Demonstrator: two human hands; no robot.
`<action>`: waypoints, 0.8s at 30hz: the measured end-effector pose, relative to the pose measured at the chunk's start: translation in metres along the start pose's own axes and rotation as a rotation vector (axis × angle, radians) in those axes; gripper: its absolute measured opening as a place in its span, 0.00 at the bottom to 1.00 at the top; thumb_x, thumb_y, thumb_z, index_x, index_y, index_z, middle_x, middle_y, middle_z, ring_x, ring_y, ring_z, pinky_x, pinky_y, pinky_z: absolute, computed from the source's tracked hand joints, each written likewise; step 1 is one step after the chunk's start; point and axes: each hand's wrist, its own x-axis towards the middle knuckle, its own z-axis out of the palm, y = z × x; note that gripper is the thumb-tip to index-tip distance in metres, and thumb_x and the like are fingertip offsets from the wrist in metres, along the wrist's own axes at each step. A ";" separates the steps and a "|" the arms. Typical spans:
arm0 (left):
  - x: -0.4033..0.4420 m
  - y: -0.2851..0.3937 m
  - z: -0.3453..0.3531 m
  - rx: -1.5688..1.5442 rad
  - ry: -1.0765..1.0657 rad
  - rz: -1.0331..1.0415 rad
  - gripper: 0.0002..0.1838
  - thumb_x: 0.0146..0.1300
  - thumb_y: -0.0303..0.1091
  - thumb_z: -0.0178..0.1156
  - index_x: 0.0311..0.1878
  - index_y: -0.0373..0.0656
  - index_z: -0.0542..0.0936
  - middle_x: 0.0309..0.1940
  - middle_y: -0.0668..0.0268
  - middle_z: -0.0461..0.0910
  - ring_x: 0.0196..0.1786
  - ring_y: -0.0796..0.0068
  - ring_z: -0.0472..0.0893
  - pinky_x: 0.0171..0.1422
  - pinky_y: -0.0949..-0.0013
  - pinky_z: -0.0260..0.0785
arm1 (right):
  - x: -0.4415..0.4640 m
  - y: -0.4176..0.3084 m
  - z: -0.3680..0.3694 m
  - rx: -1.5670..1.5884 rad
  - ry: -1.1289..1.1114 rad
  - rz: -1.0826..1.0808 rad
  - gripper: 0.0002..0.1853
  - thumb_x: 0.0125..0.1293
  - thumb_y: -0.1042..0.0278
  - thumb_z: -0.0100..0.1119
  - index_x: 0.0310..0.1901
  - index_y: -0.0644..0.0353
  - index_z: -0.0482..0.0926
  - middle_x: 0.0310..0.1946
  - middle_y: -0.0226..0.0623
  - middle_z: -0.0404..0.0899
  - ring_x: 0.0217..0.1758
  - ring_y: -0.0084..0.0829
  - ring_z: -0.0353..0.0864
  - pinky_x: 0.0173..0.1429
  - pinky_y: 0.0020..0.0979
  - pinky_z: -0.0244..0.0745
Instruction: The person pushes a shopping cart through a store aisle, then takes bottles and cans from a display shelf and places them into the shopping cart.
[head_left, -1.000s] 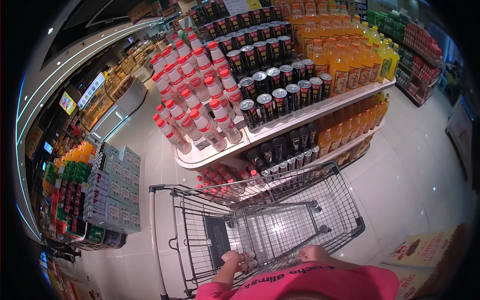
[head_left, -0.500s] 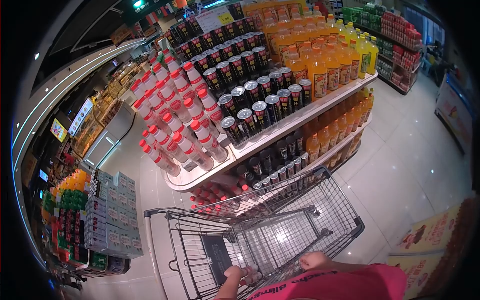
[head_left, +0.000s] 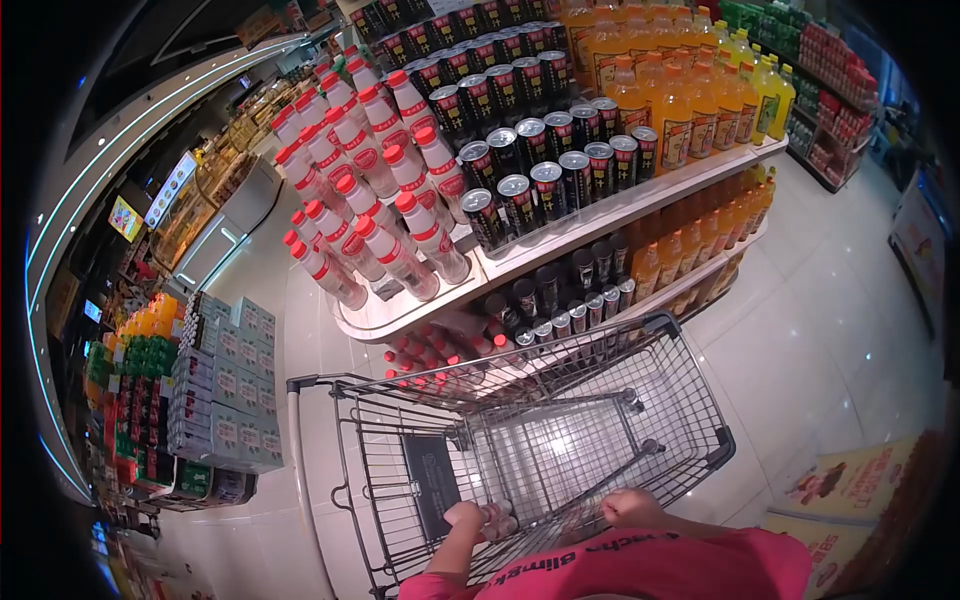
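Note:
My left hand (head_left: 464, 516) is closed, with two clear bottles (head_left: 498, 521) lying side by side against its fingers, their round bases pointing right; it appears to grip their cap ends. Over the near side of the shopping cart (head_left: 560, 440), my right hand (head_left: 622, 507) is curled into a fist. What it holds, if anything, I cannot make out; a faint pinkish, see-through shape shows just left of it. The cart's wire basket lies in front of me, with a dark panel (head_left: 430, 485) at its left end.
Beyond the cart stands a display shelf (head_left: 380, 318) with red-capped bottles (head_left: 425, 240), black cans (head_left: 548, 190) and orange drink bottles (head_left: 675, 125). Stacked cartons (head_left: 240, 400) are at left. Yellow boxes (head_left: 850, 480) stand at lower right. Tiled floor (head_left: 790, 330) runs along the right.
The view has tilted down slightly, so the cart and both hands appear higher and the shelf's bottles look a little nearer. Both hands keep about the same pose.

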 end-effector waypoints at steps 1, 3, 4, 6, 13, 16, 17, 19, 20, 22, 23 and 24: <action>-0.001 0.000 -0.002 -0.006 -0.008 -0.005 0.23 0.55 0.53 0.57 0.49 0.50 0.81 0.50 0.66 0.80 0.53 0.71 0.79 0.49 0.70 0.72 | 0.000 -0.001 0.000 0.001 -0.008 0.001 0.09 0.56 0.64 0.52 0.30 0.59 0.79 0.28 0.38 0.78 0.32 0.41 0.79 0.39 0.38 0.75; -0.002 -0.002 -0.002 -0.015 0.006 -0.019 0.23 0.55 0.53 0.58 0.49 0.50 0.82 0.49 0.66 0.80 0.53 0.71 0.80 0.49 0.70 0.73 | 0.002 -0.003 -0.002 -0.014 0.006 -0.007 0.09 0.56 0.64 0.52 0.29 0.59 0.78 0.27 0.38 0.78 0.32 0.41 0.79 0.39 0.38 0.75; 0.001 -0.002 0.000 -0.022 0.010 -0.030 0.22 0.55 0.52 0.58 0.48 0.50 0.82 0.49 0.66 0.80 0.52 0.71 0.80 0.49 0.70 0.73 | 0.000 -0.005 -0.004 -0.023 0.009 -0.010 0.08 0.56 0.64 0.53 0.29 0.58 0.78 0.27 0.38 0.78 0.31 0.41 0.79 0.39 0.38 0.75; -0.011 -0.002 -0.008 -0.054 -0.007 -0.048 0.22 0.54 0.52 0.58 0.48 0.50 0.82 0.49 0.67 0.81 0.52 0.71 0.80 0.48 0.69 0.73 | 0.000 -0.008 -0.006 -0.004 0.059 -0.013 0.08 0.56 0.65 0.53 0.29 0.58 0.79 0.27 0.39 0.78 0.31 0.41 0.78 0.39 0.38 0.75; -0.032 -0.006 -0.033 -0.159 0.067 -0.024 0.23 0.53 0.50 0.59 0.49 0.46 0.81 0.48 0.62 0.81 0.51 0.66 0.80 0.51 0.66 0.74 | 0.001 -0.008 -0.005 0.071 0.058 0.007 0.07 0.55 0.66 0.54 0.28 0.58 0.79 0.24 0.40 0.76 0.28 0.41 0.78 0.35 0.39 0.74; -0.007 -0.003 -0.030 -0.181 0.123 0.005 0.24 0.53 0.49 0.59 0.49 0.45 0.80 0.48 0.60 0.81 0.51 0.65 0.81 0.51 0.64 0.74 | 0.004 -0.004 -0.002 0.038 0.126 -0.071 0.07 0.56 0.67 0.53 0.25 0.57 0.78 0.21 0.39 0.75 0.25 0.41 0.77 0.32 0.38 0.74; -0.001 -0.002 -0.026 -0.173 0.138 0.021 0.24 0.53 0.49 0.59 0.49 0.44 0.80 0.47 0.60 0.81 0.50 0.64 0.81 0.51 0.63 0.74 | 0.005 -0.004 -0.002 0.037 0.130 -0.069 0.07 0.56 0.67 0.53 0.25 0.57 0.78 0.21 0.39 0.75 0.25 0.41 0.77 0.31 0.38 0.74; -0.002 0.001 -0.024 -0.179 0.146 0.046 0.24 0.53 0.50 0.59 0.49 0.44 0.79 0.47 0.59 0.81 0.50 0.63 0.81 0.51 0.62 0.74 | 0.005 -0.006 -0.005 0.021 0.097 -0.051 0.07 0.56 0.66 0.53 0.24 0.57 0.77 0.20 0.39 0.75 0.24 0.40 0.77 0.30 0.39 0.74; 0.001 0.003 -0.026 -0.194 0.144 0.055 0.25 0.53 0.50 0.59 0.49 0.44 0.79 0.47 0.59 0.81 0.49 0.62 0.81 0.50 0.62 0.74 | 0.007 -0.007 -0.008 0.003 0.065 -0.036 0.07 0.57 0.66 0.54 0.24 0.56 0.78 0.20 0.38 0.75 0.24 0.40 0.77 0.30 0.39 0.74; -0.001 0.004 -0.034 -0.247 0.184 0.082 0.25 0.52 0.51 0.60 0.49 0.45 0.79 0.44 0.59 0.81 0.47 0.61 0.81 0.50 0.61 0.74 | 0.002 -0.011 -0.009 -0.001 0.014 -0.003 0.08 0.57 0.66 0.54 0.24 0.56 0.78 0.21 0.38 0.75 0.24 0.40 0.78 0.31 0.39 0.74; 0.003 0.004 -0.045 -0.289 0.240 0.101 0.25 0.51 0.51 0.60 0.49 0.46 0.79 0.42 0.59 0.82 0.46 0.61 0.82 0.49 0.61 0.74 | 0.003 -0.012 -0.011 0.004 0.006 0.007 0.08 0.57 0.65 0.54 0.25 0.56 0.78 0.21 0.38 0.76 0.25 0.40 0.78 0.31 0.39 0.74; 0.004 0.002 -0.063 -0.419 0.318 0.158 0.24 0.51 0.50 0.61 0.49 0.47 0.78 0.41 0.58 0.82 0.45 0.60 0.81 0.48 0.61 0.74 | 0.006 -0.012 -0.012 0.009 0.007 0.012 0.08 0.58 0.65 0.54 0.25 0.56 0.78 0.22 0.38 0.76 0.25 0.40 0.78 0.32 0.39 0.74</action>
